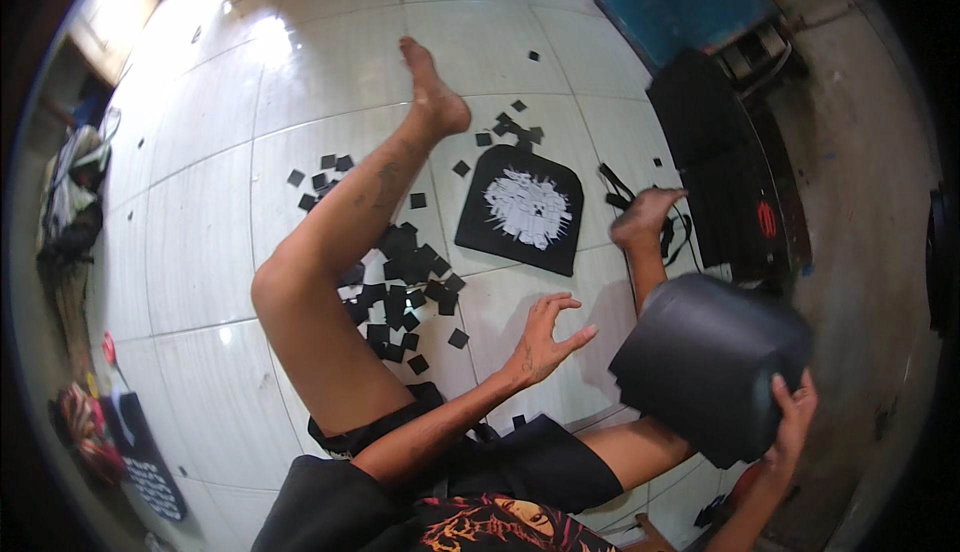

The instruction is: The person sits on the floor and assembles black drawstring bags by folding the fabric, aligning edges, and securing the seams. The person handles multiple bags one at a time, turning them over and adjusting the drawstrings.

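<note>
My right hand grips the right edge of a stack of black sheets with one rounded end. The stack hangs tilted above my right leg, and its layers fan out slightly at the left edge. My left hand is raised over the tiles between my legs, fingers apart and nothing in it. Ahead of it a black panel with a rounded top and a white print lies flat on the floor. Many small black squares are scattered around and beyond my left leg.
My bare legs stretch across the white tiled floor. Along the right stand black boxy pieces and a blue-topped table. Black straps lie near my right foot. At the left are red-handled scissors and a dark printed piece.
</note>
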`<state>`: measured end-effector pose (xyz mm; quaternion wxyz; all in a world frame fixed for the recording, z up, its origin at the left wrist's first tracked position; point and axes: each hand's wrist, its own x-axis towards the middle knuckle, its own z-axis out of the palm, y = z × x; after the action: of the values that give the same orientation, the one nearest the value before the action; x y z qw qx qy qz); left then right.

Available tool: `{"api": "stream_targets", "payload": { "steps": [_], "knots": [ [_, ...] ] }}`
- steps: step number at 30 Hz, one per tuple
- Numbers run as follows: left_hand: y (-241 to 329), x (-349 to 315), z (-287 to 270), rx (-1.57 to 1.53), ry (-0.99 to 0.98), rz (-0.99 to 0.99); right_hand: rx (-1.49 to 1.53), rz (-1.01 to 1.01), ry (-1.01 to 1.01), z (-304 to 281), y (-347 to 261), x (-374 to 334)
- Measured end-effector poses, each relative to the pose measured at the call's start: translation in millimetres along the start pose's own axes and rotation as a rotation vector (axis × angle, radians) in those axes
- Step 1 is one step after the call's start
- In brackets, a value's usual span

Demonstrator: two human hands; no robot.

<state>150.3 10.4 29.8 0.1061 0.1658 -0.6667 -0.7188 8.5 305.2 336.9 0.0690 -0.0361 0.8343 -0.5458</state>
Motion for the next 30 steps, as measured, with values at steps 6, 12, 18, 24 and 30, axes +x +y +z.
{"api": "stream_targets", "payload": {
  "steps": [6, 12, 18, 24, 30],
  "knots": [
    [-44.1, -16.0, 14.2, -0.780, -0.322, -0.461, -0.728, -0.348, -0.466, 168.8, 36.6, -63.1],
    [-2.1, 14.9, -57.0, -1.019, -0.074, -0.262, -0.985, -0.385, -0.854, 333.2, 88.5, -131.1],
    [87.3, 282.4, -284.5, -1.070, -0.216, 0.568, -0.534, -0.029, -0.804, 306.2, 69.8, -92.3],
    [73.7, 297.6, -275.4, -1.034, 0.461, 0.150, -0.638, -0.266, -0.281, 201.0, 151.5, -18.0],
    [74.9, 268.6, -263.7, -1.048, -0.291, 0.420, 0.279, 0.648, -0.837, 194.7, 234.5, -4.4]
  ]
}}
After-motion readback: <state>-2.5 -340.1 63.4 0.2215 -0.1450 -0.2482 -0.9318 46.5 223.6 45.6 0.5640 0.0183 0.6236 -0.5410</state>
